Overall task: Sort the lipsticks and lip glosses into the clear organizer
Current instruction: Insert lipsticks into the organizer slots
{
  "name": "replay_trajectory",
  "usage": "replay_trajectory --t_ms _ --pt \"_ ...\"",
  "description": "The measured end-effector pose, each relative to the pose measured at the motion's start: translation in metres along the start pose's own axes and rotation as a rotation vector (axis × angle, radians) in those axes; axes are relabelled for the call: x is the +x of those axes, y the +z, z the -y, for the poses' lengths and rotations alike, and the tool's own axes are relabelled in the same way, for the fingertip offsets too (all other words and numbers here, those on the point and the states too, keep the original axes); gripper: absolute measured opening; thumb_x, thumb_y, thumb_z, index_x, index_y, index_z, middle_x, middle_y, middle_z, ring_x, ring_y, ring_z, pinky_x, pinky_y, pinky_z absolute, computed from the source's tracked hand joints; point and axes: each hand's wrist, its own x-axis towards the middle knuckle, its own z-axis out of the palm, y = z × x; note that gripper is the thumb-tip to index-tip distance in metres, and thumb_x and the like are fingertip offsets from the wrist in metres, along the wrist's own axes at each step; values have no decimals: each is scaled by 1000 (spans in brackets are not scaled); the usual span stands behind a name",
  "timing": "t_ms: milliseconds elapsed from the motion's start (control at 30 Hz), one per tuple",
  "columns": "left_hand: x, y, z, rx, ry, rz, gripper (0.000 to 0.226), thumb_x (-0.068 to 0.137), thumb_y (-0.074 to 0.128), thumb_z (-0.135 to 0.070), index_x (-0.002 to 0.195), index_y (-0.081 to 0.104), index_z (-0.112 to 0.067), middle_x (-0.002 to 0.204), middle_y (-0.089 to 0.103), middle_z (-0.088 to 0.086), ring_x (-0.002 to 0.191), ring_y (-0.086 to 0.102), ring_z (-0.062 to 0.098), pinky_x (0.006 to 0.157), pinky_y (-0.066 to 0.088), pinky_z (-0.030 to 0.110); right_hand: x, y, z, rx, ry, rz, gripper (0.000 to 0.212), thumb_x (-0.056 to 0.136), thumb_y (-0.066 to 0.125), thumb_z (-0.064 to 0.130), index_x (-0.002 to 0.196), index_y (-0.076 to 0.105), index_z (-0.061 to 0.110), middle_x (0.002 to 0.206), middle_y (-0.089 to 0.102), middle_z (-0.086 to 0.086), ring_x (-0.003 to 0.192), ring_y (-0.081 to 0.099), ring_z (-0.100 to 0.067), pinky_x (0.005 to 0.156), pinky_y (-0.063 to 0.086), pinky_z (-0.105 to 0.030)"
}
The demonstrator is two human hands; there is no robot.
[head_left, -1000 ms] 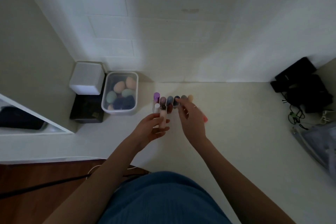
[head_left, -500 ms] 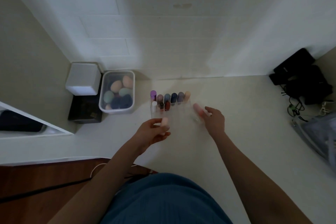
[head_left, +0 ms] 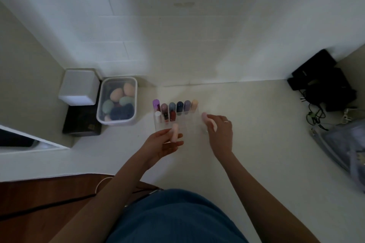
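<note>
Clear acrylic, the organizer [head_left: 175,122] stands on the pale counter [head_left: 256,144] at 12 o'clock from the person, and it looks well on the way to full: six tubes [head_left: 172,107] fill its back row, from a purple cap on the left to a peach one on the right, and about three shorter ones [head_left: 172,116] stand in the next row. The front slots appear empty. The left hand [head_left: 164,145] is closed on a pale pink tube [head_left: 175,132], upright at the organizer's front edge. The right hand [head_left: 219,130], at the organizer's 3 o'clock, pinches another pale pink tube [head_left: 206,118]. Both remain to be slotted; no loose tubes show elsewhere.

Against a second ago, the right hand has left the back row and now carries that tube beside the organizer; the left has barely moved.
</note>
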Motion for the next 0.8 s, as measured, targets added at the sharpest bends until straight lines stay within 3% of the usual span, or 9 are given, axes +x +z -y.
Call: replay_trajectory --t_ms 100,233,300,367,467,533,600,700,800 --pt "2 4 3 -31 -11 5 31 97 44 -18 125 55 -7 114 67 11 91 71 22 66 57 25 2 -1 -2 -18 3 14 25 96 50 33 116 65 29 116 66 -2 106 56 -26 89 46 -38" --pt "1 5 6 -40 -15 -7 32 96 47 -16 125 54 -5 114 65 14 88 71 24 66 58 26 11 -5 -9 -25 114 134 43 94 47 52 113 66 19 122 63 -7 113 53 -31 95 45 -43" --pt "1 7 6 -39 -13 -19 32 95 48 -16 125 53 -4 112 66 14 85 72 24 65 58 26 16 -6 -11 -16 124 153 60 89 42 65 79 71 14 96 68 -11 98 59 -35 85 49 -43" --pt "1 8 5 -32 -7 -24 31 95 48 -16 124 54 -4 111 66 13 85 72 23 64 58 26 20 -7 -10 -33 153 174 75 84 35 76 51 56 12 67 60 -13 77 61 -36 72 51 -42" --pt "0 9 6 -14 3 -24 30 96 48 -17 122 55 -6 112 65 13 85 73 23 65 58 26 23 -11 -5 -41 141 185 73 84 40 75 42 41 14 49 44 -7 59 50 -30 62 47 -39" --pt "0 8 8 -5 2 -23 29 96 47 -17 121 56 -6 113 65 13 85 73 23 65 58 26 21 -15 0 29 184 193 68 81 51 71 46 35 14 45 37 -1 51 40 -22 54 37 -34" --pt "0 7 8 2 -6 -29 28 97 44 -17 118 58 -6 109 64 13 84 71 23 65 58 26 18 -19 2 141 255 173 64 77 58 69 54 41 12 49 41 0 51 40 -17 52 32 -31" --pt "0 9 8 -50 -30 -44 33 96 34 -17 109 60 -2 82 52 9 64 55 18 55 53 24 10 -24 -2 254 289 135 48 77 65 60 79 66 13 72 66 0 68 59 -13 63 43 -26" --pt "0 11 7 -151 -32 -32 33 94 32 -20 97 59 -2 63 43 3 50 41 12 47 47 23 -4 -32 -2 514 331 165 32 76 75 42 97 69 19 92 73 -1 81 69 -11 75 57 -27"
